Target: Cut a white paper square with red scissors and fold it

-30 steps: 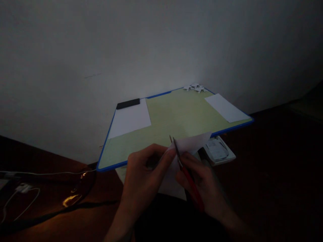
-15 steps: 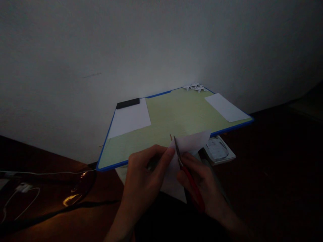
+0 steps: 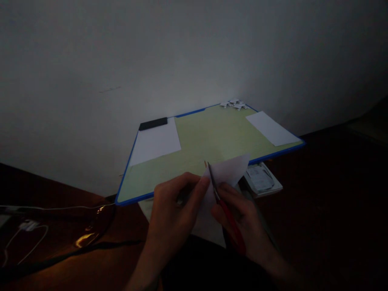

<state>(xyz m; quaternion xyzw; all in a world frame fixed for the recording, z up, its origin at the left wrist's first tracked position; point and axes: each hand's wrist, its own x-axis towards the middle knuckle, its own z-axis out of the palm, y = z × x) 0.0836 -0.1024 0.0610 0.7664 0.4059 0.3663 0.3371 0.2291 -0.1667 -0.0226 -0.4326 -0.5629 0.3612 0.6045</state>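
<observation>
My left hand (image 3: pixel 177 204) pinches a sheet of white paper (image 3: pixel 230 170) between thumb and fingers at the front edge of the table. In my right hand (image 3: pixel 242 214) is a pair of scissors (image 3: pixel 230 222) with red handles, my fingers closed around them. The scissor blades point away from me and lie across the paper, just right of my left thumb. One part of the sheet rises to the right of the blades; another hangs down between my hands. How far the paper is cut I cannot tell.
The small light green table (image 3: pixel 209 133) has a blue rim and stands against a grey wall (image 3: pixel 194 52). On it lie a white sheet (image 3: pixel 157 141) under a dark flat object (image 3: pixel 153 123), another sheet (image 3: pixel 273 128) and several folded paper pieces (image 3: pixel 235 104). Below right is a booklet (image 3: pixel 263 180).
The raised part of the paper has shifted slightly to the left. My hands and the scissors stay nearly where they were.
</observation>
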